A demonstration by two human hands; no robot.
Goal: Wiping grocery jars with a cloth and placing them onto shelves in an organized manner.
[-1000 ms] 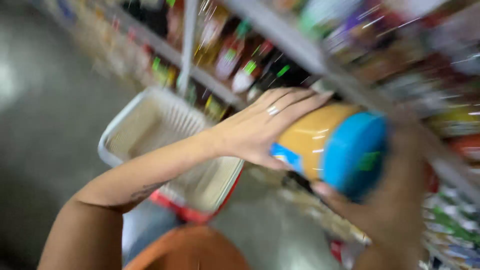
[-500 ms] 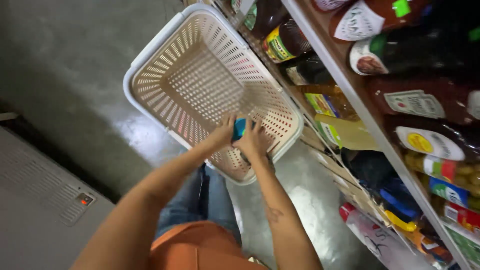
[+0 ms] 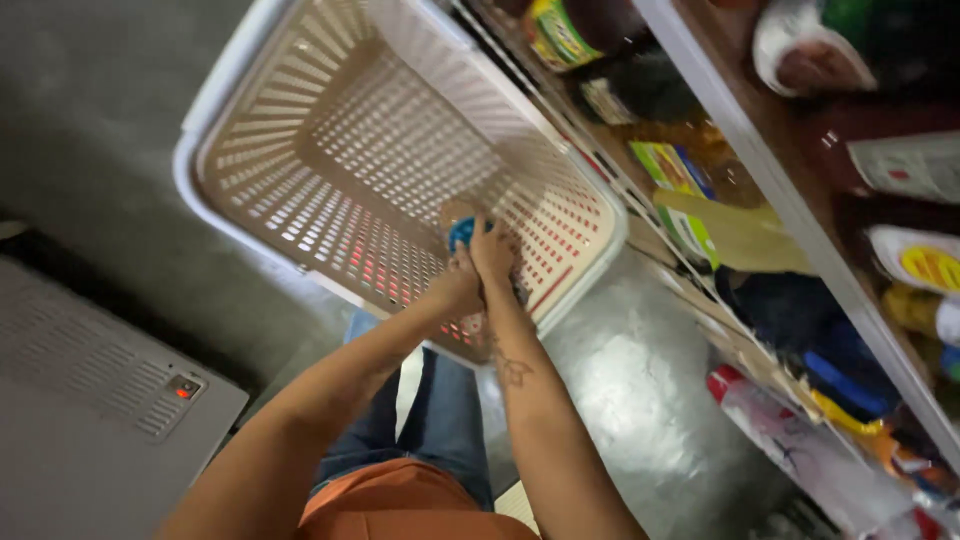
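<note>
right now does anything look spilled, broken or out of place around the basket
Nothing stands out. The beige perforated plastic basket looks intact, with no spill visible inside. The left hand and right hand are together on a blue-lidded jar deep in it. Bottles on the grey metal shelf beside it look orderly.

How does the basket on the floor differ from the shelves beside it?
The basket is pale, slotted plastic and holds nothing apart from the blue-lidded jar that the left hand and right hand grip low inside it; the shelves are solid boards crowded with bottles and packets. The basket sits on the grey floor; the shelves rise in tiers above it. Both hold grocery goods.
</note>
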